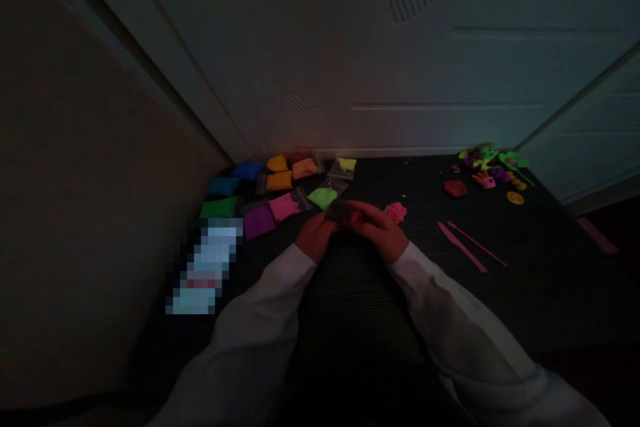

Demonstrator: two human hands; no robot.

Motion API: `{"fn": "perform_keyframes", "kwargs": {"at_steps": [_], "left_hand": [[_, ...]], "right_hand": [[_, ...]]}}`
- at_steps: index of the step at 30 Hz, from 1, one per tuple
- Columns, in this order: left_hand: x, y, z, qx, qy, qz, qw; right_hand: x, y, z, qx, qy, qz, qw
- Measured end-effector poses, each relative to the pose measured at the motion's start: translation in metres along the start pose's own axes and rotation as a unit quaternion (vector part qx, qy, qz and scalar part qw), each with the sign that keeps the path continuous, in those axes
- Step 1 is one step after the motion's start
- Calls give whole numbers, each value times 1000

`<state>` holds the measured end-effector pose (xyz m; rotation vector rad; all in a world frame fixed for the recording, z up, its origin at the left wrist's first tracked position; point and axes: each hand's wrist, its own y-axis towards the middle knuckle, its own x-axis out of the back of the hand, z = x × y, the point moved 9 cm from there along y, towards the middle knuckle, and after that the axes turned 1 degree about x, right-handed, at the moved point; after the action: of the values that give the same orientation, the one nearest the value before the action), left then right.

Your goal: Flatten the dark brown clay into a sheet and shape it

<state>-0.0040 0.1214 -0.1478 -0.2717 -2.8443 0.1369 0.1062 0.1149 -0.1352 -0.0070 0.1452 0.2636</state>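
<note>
My left hand (315,235) and my right hand (384,230) meet above the middle of the dark table, fingers closed round a small dark and red lump (341,211). The dim light and my fingers hide most of its shape. Just right of my right hand lies a heap of small pink pieces (397,212). Beyond my left hand, close to its fingertips, is a bag of light green modelling clay (323,197). A pink plastic knife (463,247) and a thin pink modelling tool (477,243) lie side by side farther right.
Several bags of coloured clay, among them a purple one (259,221) and a blue one (248,171), spread at the left. A blurred-out bright screen (205,267) lies in front of them. Small clay figures (493,167) crowd the back right corner, near a red disc (455,188). A white panel (425,127) rises behind the table.
</note>
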Motion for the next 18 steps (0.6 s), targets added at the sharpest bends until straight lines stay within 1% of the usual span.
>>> {"fn": "perform_keyframes", "kwargs": {"at_steps": [2,4,6,8,9,11,13,15,16,18], "left_hand": [[-2,0,-2,-13,7,3,1000],[-8,-2,-8,-54,17,23,998],[-14,-4,-16,-98,21,45,994],[-18,-5,-17,-106,5,61,993],[-19,-4,-15,-92,-21,69,993],[-23,-2,-7,-42,-119,97,987],[-30,-3,0,9,-243,131,961],[-34,-4,4,39,-329,154,931],[-36,-5,5,46,-346,159,923],[-37,-7,7,52,-343,167,923]], "right_hand": [[-4,-2,-1,0,-7,3,1000],[-5,-4,-2,3,-54,-7,999],[-2,-4,0,14,-110,-32,993],[4,-3,1,12,-136,-64,989],[7,-2,0,4,-128,-76,989],[11,0,-2,-13,-78,-86,993],[11,3,-2,-18,-20,-76,997],[11,4,0,-15,13,-67,998],[11,5,1,-13,19,-63,998],[11,5,1,-16,22,-58,998]]}}
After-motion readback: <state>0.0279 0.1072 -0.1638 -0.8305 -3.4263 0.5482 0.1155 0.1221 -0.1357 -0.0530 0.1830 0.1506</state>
